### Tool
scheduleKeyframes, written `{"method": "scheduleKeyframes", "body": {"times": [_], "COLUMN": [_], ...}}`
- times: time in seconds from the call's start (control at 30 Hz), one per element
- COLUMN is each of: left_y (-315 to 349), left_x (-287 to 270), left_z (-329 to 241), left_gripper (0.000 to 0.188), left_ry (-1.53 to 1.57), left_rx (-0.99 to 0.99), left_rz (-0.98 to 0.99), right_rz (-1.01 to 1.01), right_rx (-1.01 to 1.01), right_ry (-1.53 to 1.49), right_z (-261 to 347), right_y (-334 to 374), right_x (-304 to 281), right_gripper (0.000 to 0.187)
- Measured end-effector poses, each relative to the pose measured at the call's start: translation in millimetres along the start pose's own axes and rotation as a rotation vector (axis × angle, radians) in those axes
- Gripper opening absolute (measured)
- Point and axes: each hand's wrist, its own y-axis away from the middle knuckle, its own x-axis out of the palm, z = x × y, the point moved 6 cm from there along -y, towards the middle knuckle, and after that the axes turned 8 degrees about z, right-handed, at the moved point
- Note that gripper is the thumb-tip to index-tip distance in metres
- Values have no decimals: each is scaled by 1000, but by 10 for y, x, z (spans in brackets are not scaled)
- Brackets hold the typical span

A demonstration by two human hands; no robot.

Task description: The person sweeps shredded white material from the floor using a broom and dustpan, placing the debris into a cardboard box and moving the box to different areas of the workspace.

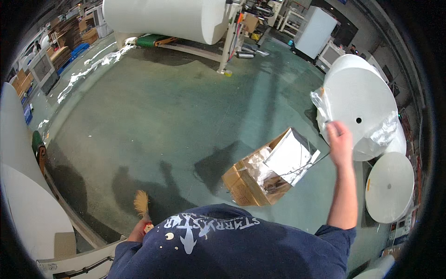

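My left hand [138, 231], low at the left beside my body, is closed around the handle of a small straw hand broom [141, 204], whose bristles point away from me. My right arm reaches forward to the right, and my right hand [340, 136] is closed, fingertips together. What it grips, if anything, cannot be made out; clear plastic film [320, 103] on a big white roll [355, 90] lies just beyond the fingers. A thin dark cord or rod [317, 162] runs from an open cardboard box [246, 186] toward my right wrist. White crumpled scraps [260, 162] and a white sheet [289, 156] fill the box.
A smaller white roll [389, 188] stands at the right. Ahead, a huge white roll [162, 18] rests on a machine frame [227, 51]. More white rolls [28, 204] curve along the left. White strips of debris [88, 69] lie on the green floor [162, 111].
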Motion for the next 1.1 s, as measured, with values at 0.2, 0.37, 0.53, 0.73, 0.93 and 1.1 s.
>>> {"method": "scheduleKeyframes", "body": {"times": [0.2, 0.37, 0.53, 0.73, 0.93, 1.1], "left_y": [15, -63, 99, -239, -504, -733], "left_x": [-167, -239, -146, 176, 1003, 1102], "left_z": [-352, -309, -308, -1202, -2491, -3240], "left_gripper": [15, 14, 13, 12, 18, 62], "left_ry": [105, 216, 356, 419, 542, 388], "left_rx": [-37, -91, -98, -106, 87, 181], "left_rz": [-35, -126, -302, -405, -394, -312], "right_rz": [113, 361, 508, 826, 1353, 1441], "right_rx": [-17, 304, 406, 764, 96, 229], "right_ry": [48, 256, 556, 417, 833, 864], "right_z": [-236, -1525, -1885, -3719, -3308, -3542], "right_y": [-276, -795, -1245, -472, -407, -458], "right_x": [1398, 2424, 3156, 4969, 4961, 4816], "right_gripper": [20, 30, 50, 53, 23, 27]}}
